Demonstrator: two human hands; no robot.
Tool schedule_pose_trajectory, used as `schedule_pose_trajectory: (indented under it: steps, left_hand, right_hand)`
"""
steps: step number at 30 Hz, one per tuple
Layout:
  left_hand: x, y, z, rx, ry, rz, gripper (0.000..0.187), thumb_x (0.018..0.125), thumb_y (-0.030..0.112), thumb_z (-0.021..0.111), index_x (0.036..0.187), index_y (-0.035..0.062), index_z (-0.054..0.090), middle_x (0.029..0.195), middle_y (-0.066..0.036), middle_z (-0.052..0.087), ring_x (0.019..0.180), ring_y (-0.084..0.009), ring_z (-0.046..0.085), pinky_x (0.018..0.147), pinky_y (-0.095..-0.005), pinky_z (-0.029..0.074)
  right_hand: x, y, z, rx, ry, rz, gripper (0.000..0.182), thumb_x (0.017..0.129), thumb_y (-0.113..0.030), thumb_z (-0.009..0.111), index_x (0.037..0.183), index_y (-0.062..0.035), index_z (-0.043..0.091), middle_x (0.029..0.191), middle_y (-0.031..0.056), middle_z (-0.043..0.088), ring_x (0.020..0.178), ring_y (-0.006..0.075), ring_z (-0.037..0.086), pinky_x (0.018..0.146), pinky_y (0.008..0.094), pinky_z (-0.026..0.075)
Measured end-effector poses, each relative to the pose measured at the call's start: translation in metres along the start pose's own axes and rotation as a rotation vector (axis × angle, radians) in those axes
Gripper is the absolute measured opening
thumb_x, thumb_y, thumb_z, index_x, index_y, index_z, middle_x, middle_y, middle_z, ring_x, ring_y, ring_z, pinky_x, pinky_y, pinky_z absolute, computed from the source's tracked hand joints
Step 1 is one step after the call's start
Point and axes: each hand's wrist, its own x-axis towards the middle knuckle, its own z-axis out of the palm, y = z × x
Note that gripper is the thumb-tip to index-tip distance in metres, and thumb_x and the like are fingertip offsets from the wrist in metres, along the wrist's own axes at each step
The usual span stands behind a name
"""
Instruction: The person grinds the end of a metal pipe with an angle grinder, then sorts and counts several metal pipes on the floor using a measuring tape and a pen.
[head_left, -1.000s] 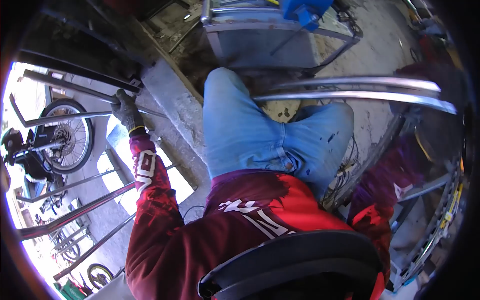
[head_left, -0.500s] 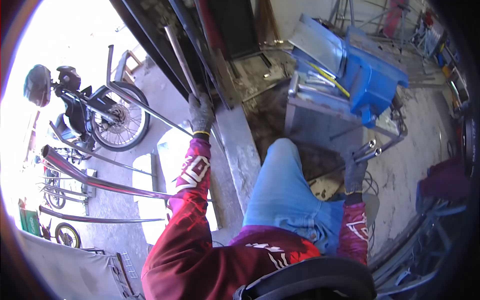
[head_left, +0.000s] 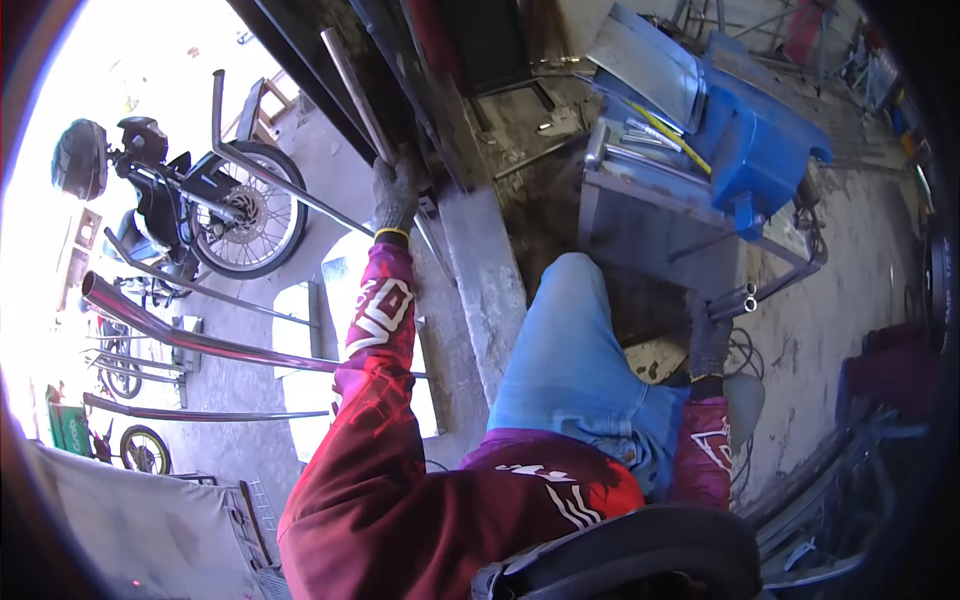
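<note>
My left hand point(head_left: 396, 192), in a grey work glove, is closed around a metal tube point(head_left: 352, 85) that slants up and away beside dark steel beams. My right hand point(head_left: 709, 348), gloved too, grips a pair of metal tubes point(head_left: 742, 300) low beside my right knee; their round open ends point right. How far these tubes run behind the hand is hidden. Just beyond the right hand stands a metal work stand point(head_left: 650, 225). A big blue vise point(head_left: 765, 150) sits on it, beside short tube pieces and a yellow strip point(head_left: 672, 138).
Long bent tubes point(head_left: 210, 345) reach across the left side, near my left forearm. A motorcycle point(head_left: 240, 215) is parked beyond them. A concrete ledge point(head_left: 480, 270) runs between my arm and leg. Cables point(head_left: 745, 350) lie on the floor right of my hand, with metal frames point(head_left: 850, 490) at lower right.
The view has shifted slightly. In my right hand the two tube ends now line up one above the other, turned a little. My left hand keeps hold of its tube.
</note>
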Motion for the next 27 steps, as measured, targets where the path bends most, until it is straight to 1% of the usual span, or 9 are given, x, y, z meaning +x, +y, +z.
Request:
schedule_pose_trajectory:
  steps: [2,4,6,9,12,18,21,23,27]
  left_hand:
    - [0.003,0.002,0.008,-0.052,-0.052,-0.005,0.027,0.099,0.027,0.058,0.113,0.0042,0.055,0.082,-0.005,0.061,0.070,-0.0149,0.059,0.060,-0.0317,0.047]
    - [-0.007,0.034,0.010,-0.098,-0.085,-0.021,0.032,0.098,0.031,0.057,0.107,0.0009,0.056,0.085,-0.015,0.066,0.073,-0.0284,0.063,0.067,-0.0441,0.050]
    - [0.004,0.022,0.017,-0.165,-0.091,-0.004,0.028,0.097,0.029,0.058,0.103,0.0015,0.055,0.084,-0.017,0.066,0.071,-0.0314,0.064,0.064,-0.0447,0.049]
    - [0.008,0.029,0.010,0.218,-0.221,0.100,0.029,0.093,0.029,0.061,0.107,0.0041,0.057,0.090,-0.025,0.065,0.081,-0.0424,0.065,0.069,-0.0479,0.050]
    - [0.006,0.008,0.028,0.256,-0.391,0.060,0.033,0.092,0.031,0.061,0.111,0.0047,0.058,0.092,-0.025,0.066,0.086,-0.0427,0.065,0.076,-0.0490,0.049]
    - [-0.034,-0.003,0.094,0.347,-0.644,0.360,0.033,0.090,0.030,0.062,0.114,0.0070,0.064,0.106,-0.025,0.066,0.103,-0.0447,0.062,0.086,-0.0483,0.049]
    - [-0.061,0.010,0.119,0.489,-0.736,0.260,0.037,0.087,0.032,0.063,0.114,0.0076,0.065,0.107,-0.023,0.067,0.104,-0.0436,0.063,0.089,-0.0485,0.049]
    - [-0.072,0.006,0.135,0.476,-0.739,0.239,0.036,0.086,0.031,0.064,0.112,0.0061,0.065,0.104,-0.023,0.068,0.102,-0.0433,0.064,0.087,-0.0477,0.050]
    - [-0.085,-0.005,0.155,0.491,-0.804,0.269,0.035,0.086,0.032,0.062,0.111,0.0077,0.067,0.107,-0.024,0.067,0.105,-0.0438,0.062,0.089,-0.0491,0.049]
  right_hand:
    - [0.000,0.001,-0.004,0.046,-0.005,-0.021,0.025,0.091,-0.017,0.072,0.108,0.0005,0.070,0.104,0.0038,0.069,0.095,0.0140,0.063,0.087,0.0312,0.050]
    - [-0.002,-0.005,-0.005,0.018,0.026,-0.041,0.020,0.088,-0.010,0.074,0.106,-0.0015,0.070,0.105,0.0035,0.069,0.097,0.0131,0.062,0.088,0.0323,0.051]
    - [-0.004,-0.006,-0.008,0.070,0.032,-0.037,0.021,0.088,-0.009,0.074,0.107,-0.0017,0.070,0.105,0.0031,0.068,0.097,0.0129,0.062,0.088,0.0320,0.051]
    - [-0.008,-0.009,-0.004,0.184,0.043,0.011,0.023,0.088,-0.010,0.075,0.108,-0.0019,0.071,0.105,0.0021,0.068,0.097,0.0120,0.062,0.087,0.0311,0.051]
    - [-0.002,0.006,-0.019,0.006,0.181,0.025,0.024,0.085,-0.014,0.079,0.105,-0.0031,0.071,0.100,0.0000,0.068,0.092,0.0102,0.062,0.083,0.0292,0.051]
    - [-0.008,-0.013,-0.007,-0.068,0.159,-0.012,0.014,0.088,-0.013,0.075,0.099,-0.0071,0.069,0.095,-0.0011,0.066,0.086,0.0119,0.061,0.080,0.0287,0.050]
    - [-0.006,-0.003,-0.009,0.059,0.148,-0.088,0.012,0.087,-0.013,0.075,0.096,-0.0076,0.070,0.094,-0.0012,0.066,0.087,0.0118,0.061,0.081,0.0289,0.050]
    - [0.000,0.009,-0.013,0.003,0.147,-0.181,0.017,0.081,-0.008,0.081,0.094,-0.0077,0.070,0.090,-0.0012,0.068,0.079,0.0104,0.063,0.072,0.0302,0.052]
    - [-0.010,-0.002,-0.013,0.064,0.188,-0.069,0.018,0.081,-0.006,0.079,0.095,-0.0080,0.069,0.093,-0.0009,0.068,0.082,0.0111,0.063,0.073,0.0307,0.052]
